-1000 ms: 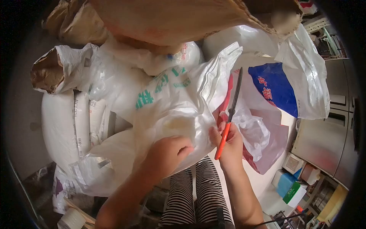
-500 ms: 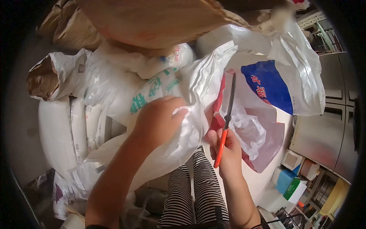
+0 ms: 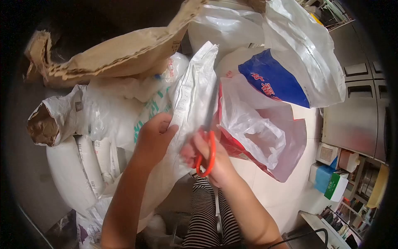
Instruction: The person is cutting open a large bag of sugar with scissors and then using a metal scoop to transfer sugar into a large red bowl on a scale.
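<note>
My left hand (image 3: 156, 135) pinches the edge of a white woven sack (image 3: 192, 91) with green lettering on its side. The sack's folded top stands up above my hands. In my right hand (image 3: 207, 155) are scissors (image 3: 212, 153) with orange-red handles; the hand is partly blurred by motion. The blades are hard to make out beside the sack's right edge. Just right of my right hand is an open red and white sack (image 3: 232, 143) with a clear plastic liner (image 3: 261, 133) inside.
A torn brown paper sack (image 3: 120, 52) lies across the upper left. A white sack with a blue panel (image 3: 273, 79) is at the upper right. Stacked white sacks (image 3: 68, 166) are on the left. Metal cabinets (image 3: 352, 120) and shelves with boxes (image 3: 325, 182) stand at right.
My right hand has moved left to the white sack and turned the scissors. The sack's top edge is now more upright, and my left hand holds it slightly lower. The view has shifted.
</note>
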Demonstrator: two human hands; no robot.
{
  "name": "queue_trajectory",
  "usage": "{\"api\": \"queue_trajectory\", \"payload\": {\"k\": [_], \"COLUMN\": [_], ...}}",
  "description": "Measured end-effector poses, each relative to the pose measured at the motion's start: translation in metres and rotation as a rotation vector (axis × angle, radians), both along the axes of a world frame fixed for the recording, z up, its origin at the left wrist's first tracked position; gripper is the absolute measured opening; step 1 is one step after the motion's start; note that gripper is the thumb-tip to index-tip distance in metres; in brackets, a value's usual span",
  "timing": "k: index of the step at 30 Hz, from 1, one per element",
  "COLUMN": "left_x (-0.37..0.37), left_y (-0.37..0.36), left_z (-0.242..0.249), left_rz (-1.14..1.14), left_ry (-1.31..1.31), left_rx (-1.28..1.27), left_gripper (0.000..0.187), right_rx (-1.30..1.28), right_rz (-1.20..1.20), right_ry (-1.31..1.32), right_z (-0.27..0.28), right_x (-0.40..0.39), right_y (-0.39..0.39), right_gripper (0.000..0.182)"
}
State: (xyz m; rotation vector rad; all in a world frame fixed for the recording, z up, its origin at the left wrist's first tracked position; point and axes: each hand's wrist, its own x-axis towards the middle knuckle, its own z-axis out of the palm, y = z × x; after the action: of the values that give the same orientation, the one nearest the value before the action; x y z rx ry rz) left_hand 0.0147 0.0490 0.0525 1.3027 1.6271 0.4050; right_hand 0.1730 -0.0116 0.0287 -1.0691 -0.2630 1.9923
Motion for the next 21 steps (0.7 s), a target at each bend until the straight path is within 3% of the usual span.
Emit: {"api": "queue_trajectory", "payload": {"k": [6,10,16,21], "left_x": [-0.007,-0.003,-0.001,0.001], "left_y": [-0.021,-0.028,-0.034,-0.038], "left_z": [-0.02,-0.019,-0.031,-0.032], "left_rz": [0.228,0.232,0.448,0.347], "left_ry": [-0.137,-0.175,-0.38,-0.312], "left_rx": [0.038,0.12,0.081,0.2], "left_gripper": [0.012,0.012,0.011,0.011], "right_rx": [0.07,0.083,-0.054,-0.09], "right_rz": [0.301,0.54,0.607,0.594], "right_ry": [-0.054,0.148,0.143,0.19], "right_z": [0.004,0.006,-0.006,0.006], "right_x": [0.044,0.04,0.054,0.058], "right_y": [-0.03,-0.042,-0.058,-0.062], "right_gripper": [0.051,0.059,0.062,0.064]}}
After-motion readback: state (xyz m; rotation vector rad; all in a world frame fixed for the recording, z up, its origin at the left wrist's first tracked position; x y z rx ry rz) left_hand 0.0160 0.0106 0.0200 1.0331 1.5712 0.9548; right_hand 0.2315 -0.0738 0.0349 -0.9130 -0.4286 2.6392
